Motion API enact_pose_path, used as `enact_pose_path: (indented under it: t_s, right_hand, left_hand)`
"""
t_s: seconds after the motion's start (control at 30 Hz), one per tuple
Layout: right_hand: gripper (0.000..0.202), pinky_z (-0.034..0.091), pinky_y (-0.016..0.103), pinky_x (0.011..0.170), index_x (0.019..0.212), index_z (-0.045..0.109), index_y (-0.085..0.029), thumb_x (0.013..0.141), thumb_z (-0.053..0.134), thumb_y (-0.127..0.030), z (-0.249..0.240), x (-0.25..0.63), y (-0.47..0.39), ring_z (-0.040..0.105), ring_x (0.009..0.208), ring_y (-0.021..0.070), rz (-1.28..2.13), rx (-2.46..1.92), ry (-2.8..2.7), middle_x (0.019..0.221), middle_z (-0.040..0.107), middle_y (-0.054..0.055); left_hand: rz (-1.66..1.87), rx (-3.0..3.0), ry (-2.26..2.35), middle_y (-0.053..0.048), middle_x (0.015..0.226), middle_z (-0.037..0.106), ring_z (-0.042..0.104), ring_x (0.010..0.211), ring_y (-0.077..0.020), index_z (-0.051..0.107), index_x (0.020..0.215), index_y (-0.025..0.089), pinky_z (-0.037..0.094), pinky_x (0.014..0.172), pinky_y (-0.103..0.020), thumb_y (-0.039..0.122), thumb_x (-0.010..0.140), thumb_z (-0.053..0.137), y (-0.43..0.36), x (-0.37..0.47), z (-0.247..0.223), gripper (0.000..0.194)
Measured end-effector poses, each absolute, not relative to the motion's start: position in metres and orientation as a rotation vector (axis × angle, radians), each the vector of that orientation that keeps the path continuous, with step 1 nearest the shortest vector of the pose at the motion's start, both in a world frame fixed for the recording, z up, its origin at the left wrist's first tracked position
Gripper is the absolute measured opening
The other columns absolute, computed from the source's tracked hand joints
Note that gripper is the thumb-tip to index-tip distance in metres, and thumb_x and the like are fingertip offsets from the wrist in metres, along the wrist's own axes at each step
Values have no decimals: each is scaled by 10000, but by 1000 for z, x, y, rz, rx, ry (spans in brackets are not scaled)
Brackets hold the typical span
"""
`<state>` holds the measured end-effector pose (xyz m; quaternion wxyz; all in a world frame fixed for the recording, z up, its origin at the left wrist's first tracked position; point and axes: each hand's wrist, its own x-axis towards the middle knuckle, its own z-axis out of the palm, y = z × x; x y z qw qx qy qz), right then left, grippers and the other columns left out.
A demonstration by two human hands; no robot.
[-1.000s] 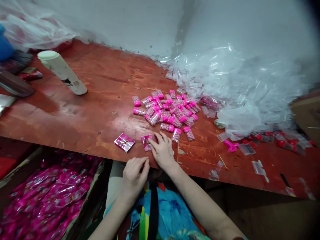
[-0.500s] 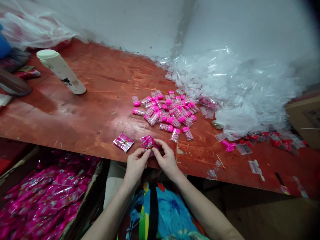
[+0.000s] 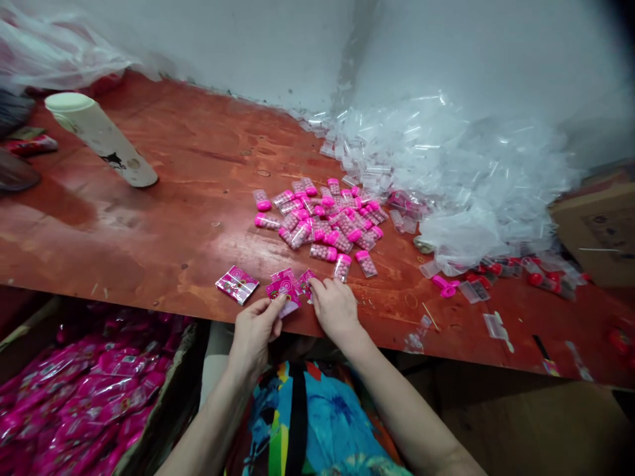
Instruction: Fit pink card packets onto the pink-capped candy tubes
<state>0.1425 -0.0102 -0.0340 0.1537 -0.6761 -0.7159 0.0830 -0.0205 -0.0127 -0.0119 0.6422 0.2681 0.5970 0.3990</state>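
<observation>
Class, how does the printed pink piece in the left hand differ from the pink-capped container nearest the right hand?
The piece is flat and patterned; the container is clear-sided, showing small balls. The left hand holds the piece; the container rests on the table. Both show pink.

The person's left forearm (image 3: 206, 413) and right forearm (image 3: 401, 400), both bare, slant inward toward the near edge of the table (image 3: 193, 228). The left hand (image 3: 255, 325) is at that edge, its thumb (image 3: 278, 306) stretched forward and pressed down in a pinch, the other fingers curled beneath, and the wrist just short of the table. The right hand (image 3: 336, 307) is a little farther in, back upward, fingers bent, its thumb hard to make out. The hands are near each other, not touching.
</observation>
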Motion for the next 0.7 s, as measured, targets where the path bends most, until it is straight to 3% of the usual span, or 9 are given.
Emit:
enact_pose_path:
  t_s: [0.1,0.17,0.3,0.37,0.53,0.7]
  right_hand:
    - [272,440,417,845,1158,651,-221,937,503,-281,-23,143,-14,556,981,286,234,-1873,-1936,1037,596,141]
    - [271,445,406,882,1164,627,-229,945,493,-313,-17,140,-19,553,1016,263,448,-1725,-1744,1099,579,119]
    - [314,502,305,758,1208,524,-242,909,545,-337,-17,124,-28,614,841,180,1117,-1371,-1250,932,630,31]
    - [297,491,265,682,1189,510,-238,904,543,-318,-21,115,-31,612,741,151,1255,-1277,-1091,832,626,-1]
    - [223,447,244,596,1146,540,-240,953,432,-264,-26,109,-34,578,631,133,1091,-1375,-1152,752,620,-16]
    - [281,475,295,793,1198,553,-238,961,404,-213,-19,126,-33,629,891,176,877,-1449,-1481,1022,671,43]
  left_hand:
    - [904,549,1291,74,381,410,282,351,-40,567,614,159,139,362,-172,469,656,768,-14,-21,-6,372]
    - [892,517,1244,70,394,428,295,360,-39,573,636,156,155,361,-167,460,659,773,-15,-18,-5,365]
    - [891,490,1159,58,405,451,308,374,-33,581,634,140,192,375,-159,444,667,774,-19,-9,-7,361]
    - [906,475,1151,55,399,455,307,370,-31,574,611,138,196,376,-158,437,659,783,-20,-5,-10,368]
    - [881,448,1191,39,418,492,345,372,-40,573,597,139,211,371,-164,405,612,823,-18,1,-13,366]
    - [767,498,1116,16,430,495,362,401,-58,578,579,135,248,393,-180,429,701,750,-15,-3,-8,362]
